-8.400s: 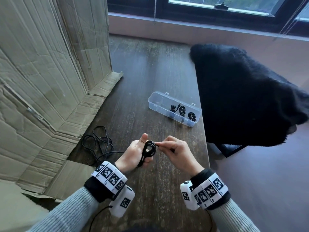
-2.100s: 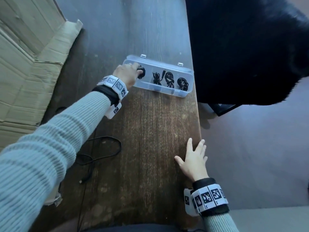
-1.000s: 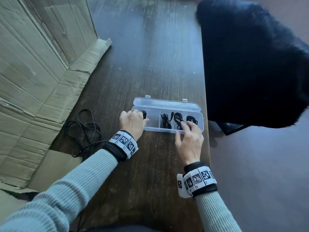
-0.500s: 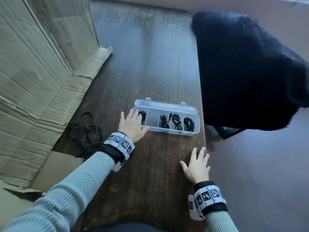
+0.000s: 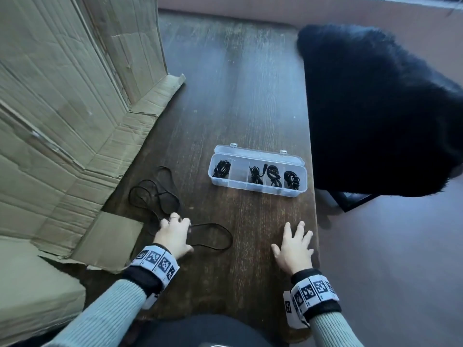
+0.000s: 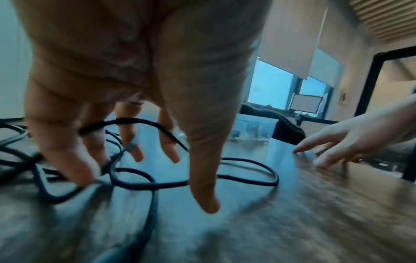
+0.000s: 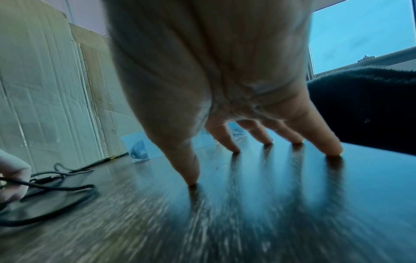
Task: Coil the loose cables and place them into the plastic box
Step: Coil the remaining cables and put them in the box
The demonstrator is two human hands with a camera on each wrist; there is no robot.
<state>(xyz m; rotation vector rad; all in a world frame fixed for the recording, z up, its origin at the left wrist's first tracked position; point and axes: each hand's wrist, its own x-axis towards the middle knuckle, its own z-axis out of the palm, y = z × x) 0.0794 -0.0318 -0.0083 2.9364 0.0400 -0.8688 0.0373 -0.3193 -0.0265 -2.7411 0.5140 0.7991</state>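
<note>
Shift: left hand [image 5: 172,234] has come away from the plastic box [image 5: 258,171] and now sits on the loose cable [image 5: 155,194] at the near-left of the counter [image 5: 240,96]; half a second ago it was at the box's left end.
Left hand: fingers [image 6: 67,160] spread and reaching down among the cable loops, one loop running across them in the left wrist view; no closed grip visible yet, so it reads as touching, not holding.
Right hand: [image 5: 293,249] flat on the counter near its right edge, fingertips [image 7: 234,147] splayed wide and pressing the wood; empty, much where it lay half a second ago.
Plastic box: lid open, standing mid-counter, well beyond both hands; not held by either.
Box contents: coiled cable in the leftmost compartment [image 5: 221,169], the next compartment looks empty, three more coiled cables [image 5: 273,175] in the compartments to the right.
Loose cable: black, sprawled in irregular loops beside the cardboard [image 5: 62,121], one long loop trailing right past the left hand toward the middle of the counter.
Meaning: latest coil appears delivered; this tangle looks like the last cable outside the box.
Next step, judged: gather an end, bring the right hand in to wind it.
Risk: loops overlap and may snag when lifted.
Surroundings: black fuzzy cover [image 5: 375,108] draped off the counter's right side.
</note>
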